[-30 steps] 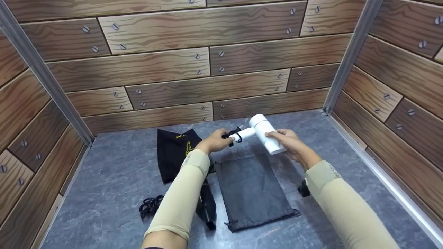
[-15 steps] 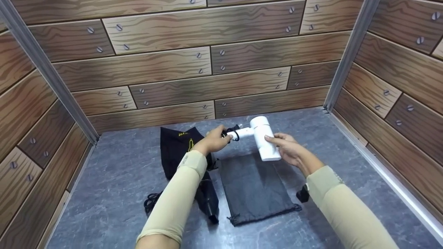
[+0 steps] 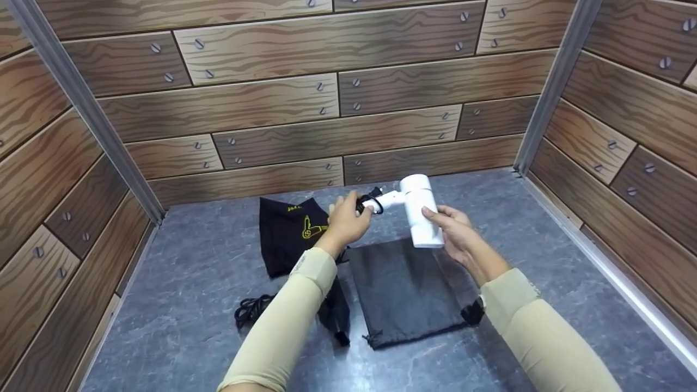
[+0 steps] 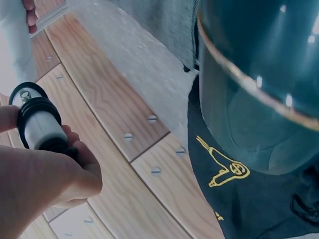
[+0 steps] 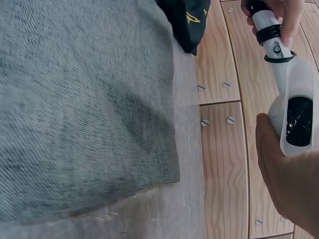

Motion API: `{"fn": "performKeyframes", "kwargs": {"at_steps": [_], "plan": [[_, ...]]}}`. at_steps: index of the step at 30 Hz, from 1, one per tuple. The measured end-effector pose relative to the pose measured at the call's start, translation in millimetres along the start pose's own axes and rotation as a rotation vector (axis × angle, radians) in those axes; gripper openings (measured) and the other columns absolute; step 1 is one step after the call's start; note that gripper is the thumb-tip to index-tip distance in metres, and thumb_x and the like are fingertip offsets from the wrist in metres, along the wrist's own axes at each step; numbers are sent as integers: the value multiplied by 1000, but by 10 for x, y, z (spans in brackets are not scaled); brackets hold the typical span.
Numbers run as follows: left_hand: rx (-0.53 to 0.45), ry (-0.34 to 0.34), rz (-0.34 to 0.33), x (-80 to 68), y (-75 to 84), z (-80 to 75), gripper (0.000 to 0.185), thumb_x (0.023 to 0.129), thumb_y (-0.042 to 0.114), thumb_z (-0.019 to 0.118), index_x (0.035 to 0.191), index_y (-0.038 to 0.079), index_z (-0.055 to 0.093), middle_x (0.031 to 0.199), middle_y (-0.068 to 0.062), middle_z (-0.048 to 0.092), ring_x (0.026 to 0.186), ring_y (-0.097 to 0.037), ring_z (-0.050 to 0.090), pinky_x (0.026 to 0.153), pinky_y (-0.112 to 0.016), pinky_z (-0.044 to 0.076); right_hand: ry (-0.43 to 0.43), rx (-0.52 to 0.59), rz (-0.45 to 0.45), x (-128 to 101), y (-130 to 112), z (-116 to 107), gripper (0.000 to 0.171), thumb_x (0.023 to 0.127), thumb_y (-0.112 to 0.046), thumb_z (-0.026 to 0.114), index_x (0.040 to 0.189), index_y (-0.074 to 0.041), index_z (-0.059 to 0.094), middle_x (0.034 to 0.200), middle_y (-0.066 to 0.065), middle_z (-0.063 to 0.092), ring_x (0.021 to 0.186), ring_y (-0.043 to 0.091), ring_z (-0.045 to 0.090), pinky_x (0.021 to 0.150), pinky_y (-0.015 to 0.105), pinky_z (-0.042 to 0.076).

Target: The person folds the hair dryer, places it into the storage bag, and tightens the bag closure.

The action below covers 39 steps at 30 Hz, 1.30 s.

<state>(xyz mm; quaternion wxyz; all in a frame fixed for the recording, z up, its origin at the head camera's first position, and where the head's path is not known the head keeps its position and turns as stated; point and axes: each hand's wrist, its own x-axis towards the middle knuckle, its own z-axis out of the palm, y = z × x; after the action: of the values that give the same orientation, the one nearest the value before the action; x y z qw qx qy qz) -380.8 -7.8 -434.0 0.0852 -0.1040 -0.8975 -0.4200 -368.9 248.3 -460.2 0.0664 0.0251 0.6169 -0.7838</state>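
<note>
A white hair dryer [image 3: 416, 215] is held in the air above a grey drawstring bag [image 3: 405, 291]. My right hand [image 3: 454, 231] grips its barrel [image 5: 294, 112]. My left hand [image 3: 346, 220] grips the end of its handle [image 4: 42, 124], where a black cord [image 3: 367, 201] is wrapped round it [image 5: 271, 35]. A black pouch [image 3: 291, 234] with a yellow dryer print [image 4: 224, 167] lies to the left of the grey bag.
A black hair dryer [image 3: 335, 313] with a coiled black cord [image 3: 251, 310] lies under my left forearm. A small black object [image 3: 472, 313] sits by my right forearm. Wood-pattern walls [image 3: 326, 98] close in the grey floor [image 3: 179, 283] on three sides.
Both hands have raised the white dryer slightly and swung its barrel more upright. My left hand has shifted its hold on the handle end. The view has drifted so the bags sit further right.
</note>
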Motion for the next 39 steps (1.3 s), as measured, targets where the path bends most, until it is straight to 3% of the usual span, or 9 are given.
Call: {"fn": "performKeyframes", "kwargs": {"at_steps": [9,13,17,24,29,33,39], "plan": [[2,81,-27,-106,27,81,34,101,28,65,130,11,65,123,-16,65,110,-37,51,102,-49,39,75,44,-22,-86,99,106,45,104,-22,69,137,0,48,105,1,67,93,13,70,82,30,61],[-85,165,6,-183,81,238,34,98,23,69,128,7,65,117,-17,68,107,-36,58,100,-48,43,122,66,-38,-133,95,198,65,103,-22,70,153,2,34,117,6,62,98,14,69,87,29,60],[-180,218,-5,-280,163,366,34,99,20,68,129,5,61,115,-17,67,108,-34,59,102,-49,43,148,55,-79,-172,70,285,77,103,-24,71,160,0,25,130,13,57,103,15,68,90,30,59],[-281,287,-89,-447,380,415,33,100,20,68,130,8,59,116,-16,62,110,-32,55,105,-50,39,190,85,-126,-353,91,388,69,107,-22,63,161,-2,25,135,15,55,103,12,68,91,27,58],[-434,246,-85,-577,554,492,40,104,24,63,136,6,50,125,-19,58,114,-29,56,102,-46,47,194,121,-240,-506,33,581,64,107,-17,61,158,-6,24,143,16,53,111,14,66,96,29,57],[-544,196,-62,-614,597,463,39,107,25,58,137,5,45,131,-19,56,120,-27,55,106,-43,47,170,67,-313,-581,-83,635,66,105,-14,66,157,-7,27,146,20,53,114,20,67,96,34,61],[-585,27,6,-647,589,364,45,107,33,60,138,6,41,136,-17,58,119,-24,60,106,-40,51,147,14,-353,-672,-207,501,68,104,-11,67,159,-3,27,147,24,52,115,20,67,94,31,61]]}}
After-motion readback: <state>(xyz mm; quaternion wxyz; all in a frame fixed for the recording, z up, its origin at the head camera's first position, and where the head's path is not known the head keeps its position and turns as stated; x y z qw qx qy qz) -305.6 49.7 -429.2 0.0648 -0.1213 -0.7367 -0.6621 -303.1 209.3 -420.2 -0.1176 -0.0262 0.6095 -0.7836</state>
